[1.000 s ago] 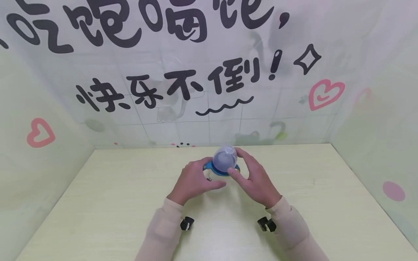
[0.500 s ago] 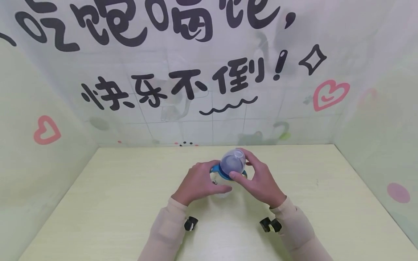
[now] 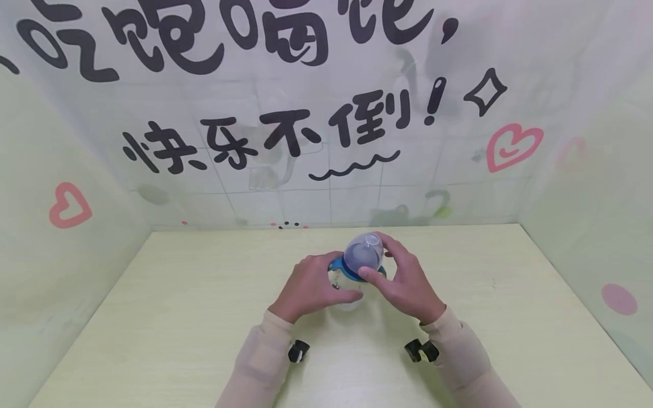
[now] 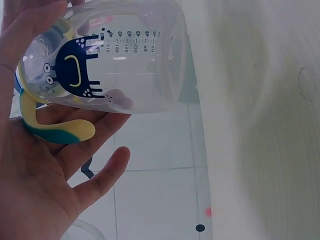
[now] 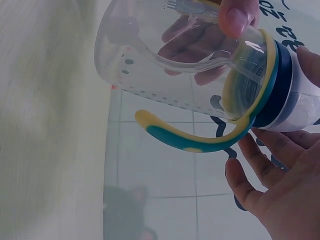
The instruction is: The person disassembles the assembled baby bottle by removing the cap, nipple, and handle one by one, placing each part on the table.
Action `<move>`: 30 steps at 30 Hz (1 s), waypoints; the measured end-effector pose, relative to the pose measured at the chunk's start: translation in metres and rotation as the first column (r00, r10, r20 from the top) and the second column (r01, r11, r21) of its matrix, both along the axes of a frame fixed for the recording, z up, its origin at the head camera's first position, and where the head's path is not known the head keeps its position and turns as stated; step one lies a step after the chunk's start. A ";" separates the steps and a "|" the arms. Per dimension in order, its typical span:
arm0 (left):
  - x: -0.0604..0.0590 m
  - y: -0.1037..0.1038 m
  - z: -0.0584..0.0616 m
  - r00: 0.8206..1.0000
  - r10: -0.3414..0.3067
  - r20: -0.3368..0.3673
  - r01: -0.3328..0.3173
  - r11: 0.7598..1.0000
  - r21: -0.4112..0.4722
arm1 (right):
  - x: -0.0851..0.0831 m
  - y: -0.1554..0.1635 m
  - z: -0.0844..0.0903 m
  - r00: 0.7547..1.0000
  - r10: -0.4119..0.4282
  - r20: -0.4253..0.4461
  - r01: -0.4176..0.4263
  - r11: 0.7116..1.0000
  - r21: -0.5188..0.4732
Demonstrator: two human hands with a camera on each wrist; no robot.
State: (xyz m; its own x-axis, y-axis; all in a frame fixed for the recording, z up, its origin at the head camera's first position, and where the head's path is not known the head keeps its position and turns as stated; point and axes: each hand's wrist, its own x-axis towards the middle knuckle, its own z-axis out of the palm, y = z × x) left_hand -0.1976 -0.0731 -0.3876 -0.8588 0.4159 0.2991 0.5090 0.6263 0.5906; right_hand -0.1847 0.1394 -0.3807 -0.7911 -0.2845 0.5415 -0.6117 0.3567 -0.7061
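Observation:
A clear baby bottle (image 4: 135,75) with a straw inside, a dark blue animal print and measuring marks is held between both hands. Thumb and fingers of my left hand (image 3: 311,286) grip its body from the left, just below the collar. My right hand (image 3: 403,277) holds the translucent domed cap (image 3: 363,253) at the top, thumb in front and fingers behind. Below the cap runs a dark blue collar (image 5: 280,85). A yellow and teal handle (image 5: 200,142) curves down beside the body, and another handle (image 4: 57,130) lies against the left palm.
Under the hands spreads a pale wood-grain table (image 3: 204,323). Behind it stands a white wall covering (image 3: 285,198) with black lettering and pink hearts. Light sleeves with small black wrist cameras (image 3: 298,351) cover both arms.
Both hands and the bottle have shifted slightly right and nearer the person, and more of the bottle's body shows between the hands. The view has swayed a little. Both hands keep their hold.

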 end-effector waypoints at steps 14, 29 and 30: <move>0.003 0.002 0.002 0.999 0.019 -0.037 -0.019 1.000 -0.018 | 0.004 -0.003 0.001 0.998 -0.051 -0.041 0.050 0.999 -0.005; 0.003 0.000 0.000 0.998 0.032 -0.059 -0.036 0.998 -0.060 | 0.005 0.004 0.014 0.985 -0.133 -0.113 0.118 0.985 -0.128; 0.002 0.000 0.000 0.998 0.037 -0.056 -0.040 0.997 -0.061 | 0.006 0.006 0.016 0.983 -0.145 -0.117 0.127 0.981 -0.147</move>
State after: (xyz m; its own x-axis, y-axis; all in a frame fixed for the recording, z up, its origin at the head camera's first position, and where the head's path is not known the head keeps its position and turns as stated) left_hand -0.1952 -0.0733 -0.3877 -0.8576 0.4023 0.3205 0.5143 0.6807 0.5216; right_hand -0.1786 0.1457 -0.3646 -0.7395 -0.0947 0.6664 -0.6519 0.3472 -0.6741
